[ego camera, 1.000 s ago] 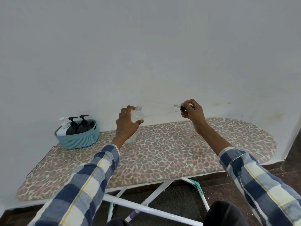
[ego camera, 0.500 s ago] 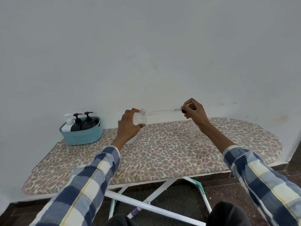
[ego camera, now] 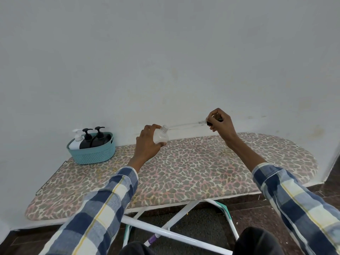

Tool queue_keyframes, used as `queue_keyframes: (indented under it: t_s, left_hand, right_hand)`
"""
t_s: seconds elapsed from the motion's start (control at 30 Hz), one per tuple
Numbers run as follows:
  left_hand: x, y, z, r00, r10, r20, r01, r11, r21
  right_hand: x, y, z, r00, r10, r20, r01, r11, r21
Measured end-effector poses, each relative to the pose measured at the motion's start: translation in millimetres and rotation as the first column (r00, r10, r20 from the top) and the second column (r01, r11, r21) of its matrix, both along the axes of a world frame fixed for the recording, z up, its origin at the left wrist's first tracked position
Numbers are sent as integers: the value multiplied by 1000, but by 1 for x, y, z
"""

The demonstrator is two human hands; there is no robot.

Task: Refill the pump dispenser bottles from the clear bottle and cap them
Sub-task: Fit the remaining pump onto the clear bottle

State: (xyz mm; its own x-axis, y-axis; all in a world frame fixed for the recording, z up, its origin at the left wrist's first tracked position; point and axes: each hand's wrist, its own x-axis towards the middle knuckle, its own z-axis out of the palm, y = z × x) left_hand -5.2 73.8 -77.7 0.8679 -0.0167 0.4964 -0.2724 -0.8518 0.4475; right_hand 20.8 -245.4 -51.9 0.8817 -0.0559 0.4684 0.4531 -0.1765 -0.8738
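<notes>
My left hand (ego camera: pixel 148 144) grips a small clear bottle (ego camera: pixel 161 136) above the ironing board (ego camera: pixel 202 168), tilted with its open threaded neck toward the right. My right hand (ego camera: pixel 220 124) pinches a black pump head (ego camera: pixel 211 123) whose thin clear dip tube (ego camera: pixel 184 125) reaches left to the bottle's neck. I cannot tell if the tube's tip is inside the neck.
A teal woven basket (ego camera: pixel 93 155) at the board's back left holds a white pump bottle (ego camera: pixel 76 139) and two black pump bottles (ego camera: pixel 93 138). A white wall rises right behind the board. White metal legs (ego camera: pixel 174 232) cross over the dark floor below.
The bottle has tipped further to the right and dropped a little. My right hand with the pump head has stayed at about the same height, the tube still aimed at the neck.
</notes>
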Motion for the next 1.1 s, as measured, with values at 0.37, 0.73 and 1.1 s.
queue_keyframes:
  t_s: [0.37,0.73,1.1]
  left_hand:
    - [-6,-26,6,984,-177,-1,177,983,-50]
    - [-6,-14,10,986,-123,-113,88,959,-270]
    - [20,-2,13,973,-144,-181,73,933,-352]
  right_hand:
    - [-8,61,28,957,87,277,7,947,-322]
    - [12,137,25,978,211,7,-190,893,-408]
    - [13,161,27,990,136,37,-94,834,-543]
